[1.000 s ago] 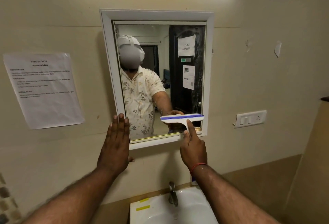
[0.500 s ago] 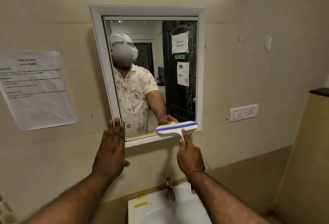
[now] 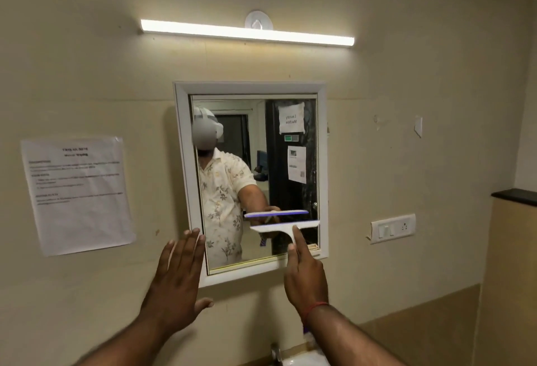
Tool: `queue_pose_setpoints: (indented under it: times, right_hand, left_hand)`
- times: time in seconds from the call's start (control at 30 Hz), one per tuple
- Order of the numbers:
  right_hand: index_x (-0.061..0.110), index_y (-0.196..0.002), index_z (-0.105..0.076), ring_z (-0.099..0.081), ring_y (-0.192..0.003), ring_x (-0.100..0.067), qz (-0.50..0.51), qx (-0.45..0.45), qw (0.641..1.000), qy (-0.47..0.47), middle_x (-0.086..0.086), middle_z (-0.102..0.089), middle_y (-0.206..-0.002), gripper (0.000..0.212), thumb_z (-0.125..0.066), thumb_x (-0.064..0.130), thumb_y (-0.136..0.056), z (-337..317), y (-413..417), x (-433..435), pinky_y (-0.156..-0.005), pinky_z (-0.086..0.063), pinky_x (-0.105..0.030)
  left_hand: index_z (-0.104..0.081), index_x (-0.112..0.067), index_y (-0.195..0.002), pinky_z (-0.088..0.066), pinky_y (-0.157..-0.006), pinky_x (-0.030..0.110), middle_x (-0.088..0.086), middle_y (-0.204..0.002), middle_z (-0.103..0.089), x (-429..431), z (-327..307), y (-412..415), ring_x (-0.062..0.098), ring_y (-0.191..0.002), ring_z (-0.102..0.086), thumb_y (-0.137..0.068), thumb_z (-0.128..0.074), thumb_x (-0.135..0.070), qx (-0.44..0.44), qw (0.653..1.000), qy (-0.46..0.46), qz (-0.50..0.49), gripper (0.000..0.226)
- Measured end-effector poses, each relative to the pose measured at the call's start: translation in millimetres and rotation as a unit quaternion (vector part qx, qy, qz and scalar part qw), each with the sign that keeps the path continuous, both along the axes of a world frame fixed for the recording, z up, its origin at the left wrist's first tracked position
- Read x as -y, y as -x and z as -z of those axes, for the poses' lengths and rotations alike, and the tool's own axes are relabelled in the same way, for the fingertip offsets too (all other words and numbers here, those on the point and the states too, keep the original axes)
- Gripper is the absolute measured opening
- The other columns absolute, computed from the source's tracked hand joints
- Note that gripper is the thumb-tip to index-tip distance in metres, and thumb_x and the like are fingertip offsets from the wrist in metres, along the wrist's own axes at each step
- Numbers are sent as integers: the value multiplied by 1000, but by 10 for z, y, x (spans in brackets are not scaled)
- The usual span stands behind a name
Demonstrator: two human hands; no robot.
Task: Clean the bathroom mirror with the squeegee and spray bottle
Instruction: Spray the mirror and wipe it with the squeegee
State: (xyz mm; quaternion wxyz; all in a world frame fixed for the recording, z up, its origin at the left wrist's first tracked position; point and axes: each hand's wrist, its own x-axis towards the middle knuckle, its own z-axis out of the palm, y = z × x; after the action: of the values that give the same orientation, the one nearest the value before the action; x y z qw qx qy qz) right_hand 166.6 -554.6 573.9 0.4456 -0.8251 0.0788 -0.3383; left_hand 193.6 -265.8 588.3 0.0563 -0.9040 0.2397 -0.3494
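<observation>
A white-framed mirror (image 3: 324, 162) hangs on the beige wall. My right hand (image 3: 305, 272) grips the handle of a white squeegee (image 3: 283, 227), whose blade sits level in front of the lower right part of the glass, slightly off it; its blue-edged reflection shows just above. My left hand (image 3: 177, 278) is flat and open, fingers together, by the mirror's lower left frame corner. A small white and purple object (image 3: 308, 335) peeks out below my right wrist; I cannot tell whether it is the spray bottle.
A printed sheet (image 3: 78, 194) is taped to the wall at left. A switch plate (image 3: 392, 227) sits right of the mirror, a dark ledge (image 3: 514, 195) beyond it. A tube light (image 3: 247, 33) glows above. The tap (image 3: 276, 352) and basin edge (image 3: 302, 361) show at the bottom.
The view has tilted upward, so the mirror sits lower in frame and the light now shows. The squeegee blade has come away from the glass near the bottom edge. My left hand stays open by the frame.
</observation>
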Motion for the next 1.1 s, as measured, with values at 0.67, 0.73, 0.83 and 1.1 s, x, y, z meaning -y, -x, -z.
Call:
queue_pose_setpoints:
  times: [0.67, 0.73, 0.83, 1.1]
  right_hand:
    - [40, -162, -42, -73, -101, -18, -37, 194, 979, 44, -5, -76, -124, 47, -40, 42, -115, -2785, -317, 134, -92, -62, -40]
    - [37, -161, -45, -71, -111, -19, -34, 194, 979, 48, -4, -73, -133, 47, -41, 40, -115, -2857, -319, 168, -98, -59, -38]
    - [38, -160, -45, -70, -113, -18, -34, 189, 980, 41, -2, -73, -133, 46, -40, 42, -115, -2908, -354, 205, -101, -60, -42]
    - [32, -163, -43, -56, -95, -9, -36, 195, 979, 44, -9, -69, -132, 47, -41, 34, -116, -2959, -513, 260, -90, -52, -29]
  left_hand:
    - [45, 4, -155, 19, -136, 52, 26, -162, 56, 182, -2357, -124, 41, -156, 46, -79, -85, -74, 4, 985, -30, -173, 169]
    - [42, 4, -156, 24, -134, 50, 25, -160, 60, 163, -2306, -148, 38, -150, 56, -81, -88, -66, -3, 986, -17, -166, 166]
    - [33, 2, -162, 36, -125, 46, 21, -160, 61, 105, -2220, -262, 33, -144, 62, -73, -97, -56, 21, 990, 14, -136, 168]
    - [-9, 4, -171, 23, -134, 45, 24, -181, 26, 73, -2202, -410, 34, -168, 28, -25, -110, -54, 10, 988, -2, -156, 187]
